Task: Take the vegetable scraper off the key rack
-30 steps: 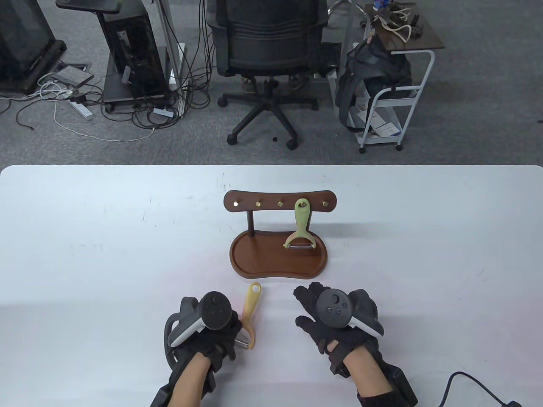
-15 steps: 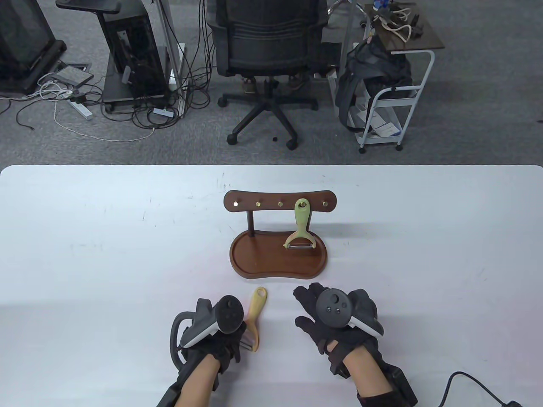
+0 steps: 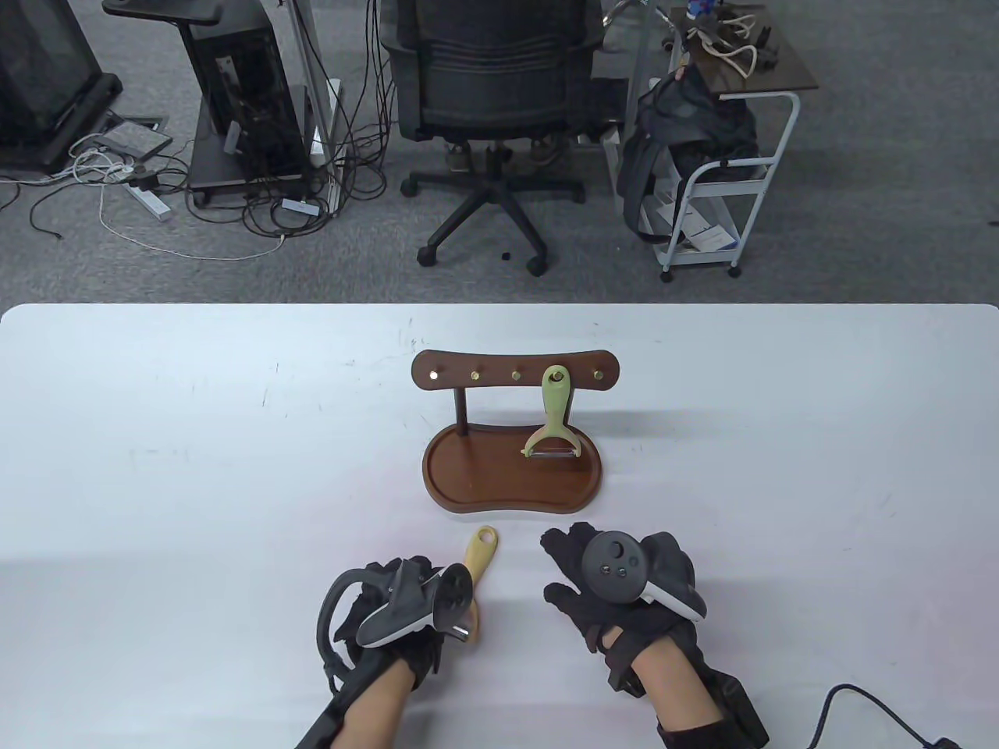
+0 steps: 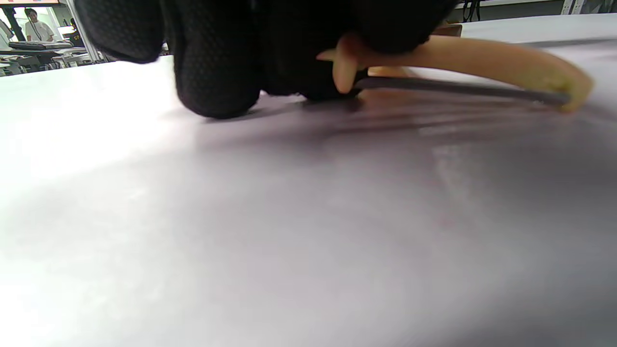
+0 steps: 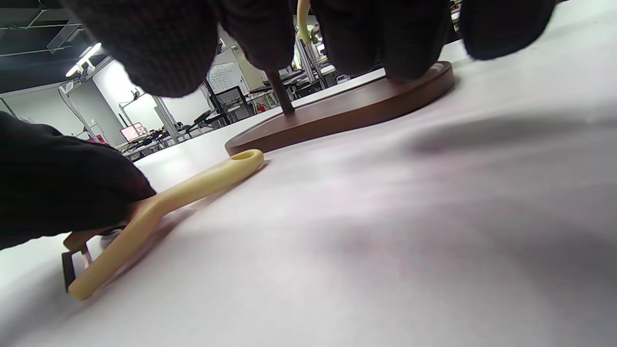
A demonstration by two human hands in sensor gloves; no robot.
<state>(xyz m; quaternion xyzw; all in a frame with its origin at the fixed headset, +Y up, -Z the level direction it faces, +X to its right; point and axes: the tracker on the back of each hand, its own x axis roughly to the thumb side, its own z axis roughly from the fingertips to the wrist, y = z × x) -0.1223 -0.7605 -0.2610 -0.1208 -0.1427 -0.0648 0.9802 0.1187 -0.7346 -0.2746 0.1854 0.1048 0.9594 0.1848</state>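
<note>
A brown wooden key rack (image 3: 515,369) stands on its tray base (image 3: 468,476) at mid table. A green vegetable scraper (image 3: 556,413) hangs from the fourth hook, blade end down over the base. A yellow scraper (image 3: 478,558) lies flat on the table in front of the rack. My left hand (image 3: 437,616) holds its blade end; the left wrist view shows my fingers (image 4: 217,72) on the yellow head (image 4: 482,55) against the table. My right hand (image 3: 566,569) rests open on the table just before the base, fingers spread, holding nothing. The right wrist view shows the yellow scraper (image 5: 193,188) and the base (image 5: 347,115).
A black cable (image 3: 851,702) lies at the table's near right corner. Beyond the far edge stand an office chair (image 3: 492,101) and a white cart (image 3: 718,172) on the floor. White tabletop (image 3: 195,468) stretches left and right of the rack.
My left hand has shifted right and rolled so its tracker tips sideways. The yellow scraper has moved a little right with it. My right hand and the green scraper have not moved.
</note>
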